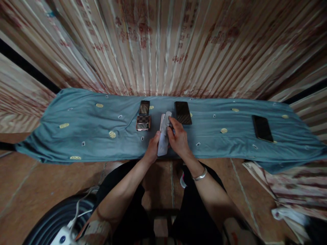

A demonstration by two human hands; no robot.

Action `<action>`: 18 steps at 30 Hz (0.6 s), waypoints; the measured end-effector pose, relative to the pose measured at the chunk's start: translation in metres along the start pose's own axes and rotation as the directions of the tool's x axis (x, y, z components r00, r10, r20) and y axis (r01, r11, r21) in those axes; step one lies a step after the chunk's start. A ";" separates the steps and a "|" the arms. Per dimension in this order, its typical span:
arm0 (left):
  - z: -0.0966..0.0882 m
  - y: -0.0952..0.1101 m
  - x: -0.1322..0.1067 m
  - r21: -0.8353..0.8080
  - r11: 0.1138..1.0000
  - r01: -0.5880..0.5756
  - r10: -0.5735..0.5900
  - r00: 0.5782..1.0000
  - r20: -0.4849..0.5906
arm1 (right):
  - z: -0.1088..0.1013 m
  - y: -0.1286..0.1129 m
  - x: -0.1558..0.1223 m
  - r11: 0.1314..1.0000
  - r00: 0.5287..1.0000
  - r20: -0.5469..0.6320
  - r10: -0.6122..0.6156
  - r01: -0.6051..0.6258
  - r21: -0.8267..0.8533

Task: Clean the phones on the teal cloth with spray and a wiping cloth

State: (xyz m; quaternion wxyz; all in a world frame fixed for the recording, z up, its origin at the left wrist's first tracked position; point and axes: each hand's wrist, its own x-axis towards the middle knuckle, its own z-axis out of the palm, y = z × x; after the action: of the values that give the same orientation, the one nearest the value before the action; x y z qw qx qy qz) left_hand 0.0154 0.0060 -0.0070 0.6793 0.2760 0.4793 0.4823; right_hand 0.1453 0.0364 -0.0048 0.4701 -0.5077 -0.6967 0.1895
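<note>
A blue-clothed desk [76, 136] stands before striped curtains [163, 44]. The left hand [152, 149] and right hand [178, 137] both grasp a pale slab [162, 144]; its long axis points away, leaning right.

A home room is indicated: patterned curtains [158, 47], tiled floor [38, 183], and a cloth [76, 136] spread with phones [183, 112].

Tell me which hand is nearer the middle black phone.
Right. The right hand sits just in front of the middle black phone, fingertips near its corner. The left hand is farther left, beyond the pale item both hands hold.
</note>
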 end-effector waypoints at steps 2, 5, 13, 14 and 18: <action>0.000 -0.001 -0.002 0.002 1.000 0.029 -0.029 1.000 0.008 | -0.002 0.004 0.003 1.000 1.000 -0.014 0.008 -0.008 0.002; 0.000 -0.002 -0.002 0.002 0.999 0.040 -0.040 0.999 0.011 | -0.003 0.007 0.004 1.000 1.000 -0.015 0.025 -0.025 0.010; 0.003 0.010 0.002 -0.185 0.983 -0.012 0.004 0.999 -0.039 | 0.014 -0.002 -0.010 0.999 0.999 0.023 -0.035 0.036 -0.038; 0.003 0.011 0.002 -0.209 0.978 -0.017 0.007 0.999 -0.048 | 0.015 -0.003 -0.012 0.997 0.998 0.026 -0.053 0.054 -0.049; 0.004 0.018 0.001 -0.321 0.946 -0.039 0.012 0.996 -0.084 | 0.018 -0.009 -0.016 0.992 0.993 0.057 -0.105 0.109 -0.068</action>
State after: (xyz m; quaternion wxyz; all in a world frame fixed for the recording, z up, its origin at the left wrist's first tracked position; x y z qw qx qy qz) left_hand 0.0125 0.0140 0.0093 0.6890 0.1474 0.4176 0.5737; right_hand 0.1263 0.0220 -0.0144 0.4426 -0.4808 -0.7413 0.1528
